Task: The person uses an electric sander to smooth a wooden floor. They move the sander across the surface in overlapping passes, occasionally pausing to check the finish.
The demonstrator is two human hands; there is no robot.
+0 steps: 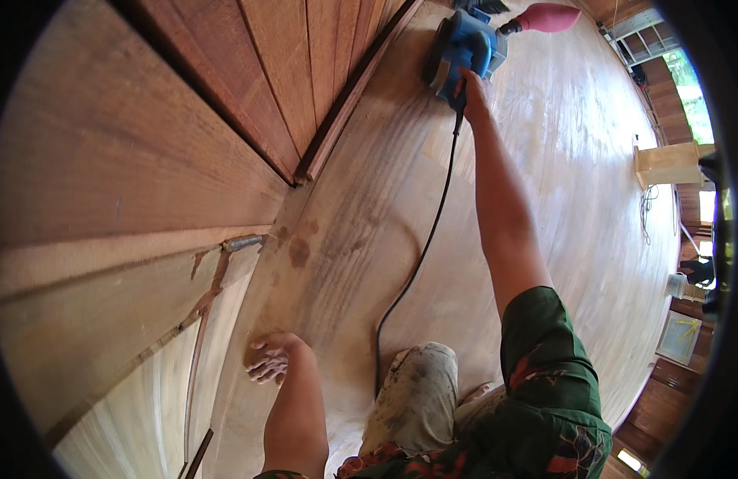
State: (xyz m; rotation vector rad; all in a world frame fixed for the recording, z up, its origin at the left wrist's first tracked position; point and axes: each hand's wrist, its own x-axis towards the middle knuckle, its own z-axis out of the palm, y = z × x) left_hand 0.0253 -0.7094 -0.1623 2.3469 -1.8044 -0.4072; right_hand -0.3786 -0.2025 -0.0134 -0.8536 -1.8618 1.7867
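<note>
My right hand (pixel 470 86) is stretched far forward, gripping the back handle of a blue electric sander (pixel 463 48) that rests flat on the pale wooden floor (pixel 561 160). A pink dust bag (pixel 548 17) sticks out of the sander to the right. The sander's black cord (pixel 421 255) runs back along the floor toward my knee. My left hand (pixel 269 359) is pressed on the floor near the wall, fingers spread and dusty, holding nothing.
A reddish wood-panelled wall (pixel 185 128) with a door hinge (pixel 243 243) runs along the left. My dusty trouser knee (pixel 421 395) rests on the floor. A pale wooden stand (pixel 668 164) and loose cables (pixel 648 211) stand at the far right by a window.
</note>
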